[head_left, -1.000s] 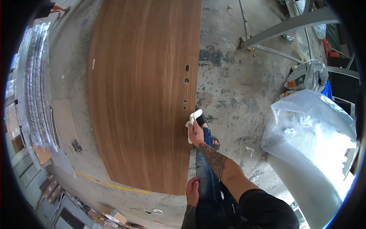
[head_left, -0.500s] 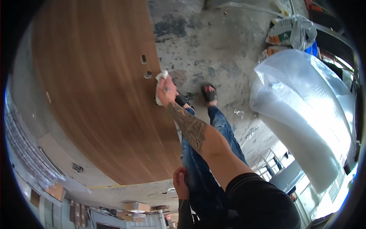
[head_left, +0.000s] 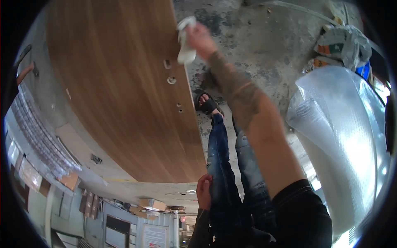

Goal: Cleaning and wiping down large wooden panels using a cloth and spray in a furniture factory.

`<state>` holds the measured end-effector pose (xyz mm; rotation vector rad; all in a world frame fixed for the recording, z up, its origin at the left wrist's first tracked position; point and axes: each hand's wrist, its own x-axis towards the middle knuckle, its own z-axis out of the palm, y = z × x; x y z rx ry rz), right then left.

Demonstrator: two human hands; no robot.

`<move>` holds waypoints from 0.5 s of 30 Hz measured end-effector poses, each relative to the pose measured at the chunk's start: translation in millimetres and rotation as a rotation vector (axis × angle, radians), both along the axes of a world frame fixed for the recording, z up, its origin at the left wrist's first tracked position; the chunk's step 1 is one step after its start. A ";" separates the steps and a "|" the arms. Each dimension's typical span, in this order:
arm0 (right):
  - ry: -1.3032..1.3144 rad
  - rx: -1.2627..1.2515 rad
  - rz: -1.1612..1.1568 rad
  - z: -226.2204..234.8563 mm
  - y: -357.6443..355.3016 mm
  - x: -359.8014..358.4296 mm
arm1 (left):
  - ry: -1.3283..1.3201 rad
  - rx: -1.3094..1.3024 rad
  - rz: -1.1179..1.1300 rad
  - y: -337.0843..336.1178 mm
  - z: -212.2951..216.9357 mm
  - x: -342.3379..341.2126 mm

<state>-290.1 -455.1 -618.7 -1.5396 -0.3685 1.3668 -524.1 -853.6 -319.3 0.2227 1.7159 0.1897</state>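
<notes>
A large brown wood-grain door panel (head_left: 124, 103) takes up the left and middle. Near its right edge it has a slot, a round hole (head_left: 171, 80) and two small holes. My right hand (head_left: 201, 39), blurred by motion, is closed round a white cloth (head_left: 187, 56) at the panel's right edge, farther off than the slot. Part of the cloth hangs down along that edge. My left hand (head_left: 204, 191) rests by my jeans (head_left: 219, 165), below the panel's near corner. Its fingers are loosely bent and it holds nothing that I can see.
Stained concrete floor (head_left: 248, 53) lies right of the panel. A big roll of clear bubble wrap (head_left: 343, 124) stands at the right, with bags (head_left: 343, 47) beyond it. Another person's leg (head_left: 25, 74) shows at the far left. Cardboard boxes (head_left: 151, 203) are at the bottom.
My right hand has moved away from me along the panel's edge with the cloth. The view has shifted, and two small holes and another person's leg now show.
</notes>
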 end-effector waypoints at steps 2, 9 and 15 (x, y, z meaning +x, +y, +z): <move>-0.216 0.314 -0.061 8.5 25.8 41.0 | 0.000 0.010 0.099 -7.7 2.7 15.3; -0.755 0.122 0.316 61.4 16.5 60.3 | 0.035 0.091 0.155 -41.9 -6.9 69.7; -0.802 0.247 0.772 24.4 -86.8 -23.7 | 0.091 0.155 0.306 -56.6 -21.4 109.7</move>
